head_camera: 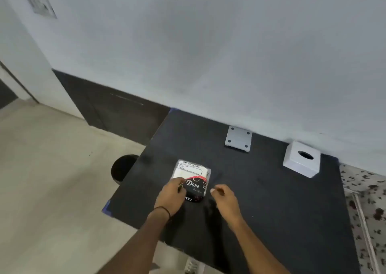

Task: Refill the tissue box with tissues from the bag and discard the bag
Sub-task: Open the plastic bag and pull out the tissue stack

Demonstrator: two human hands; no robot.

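Observation:
A clear plastic bag of white tissues (193,176), with a black and red printed panel, lies flat on the black table (261,200). My left hand (171,194) rests on the bag's near left corner, fingers curled over its edge. Just right of the bag's near edge is my right hand (224,196), fingers pinched together; I cannot tell if it touches the bag. A white cube tissue box (301,159) with a round hole on top stands at the far right. A flat white square lid (238,139) with four dots leans by the wall.
A dark round bin (123,168) stands on the floor left of the table, partly hidden by the table's edge. The wall runs along the table's far side. A patterned fabric (367,200) lies to the right of the table.

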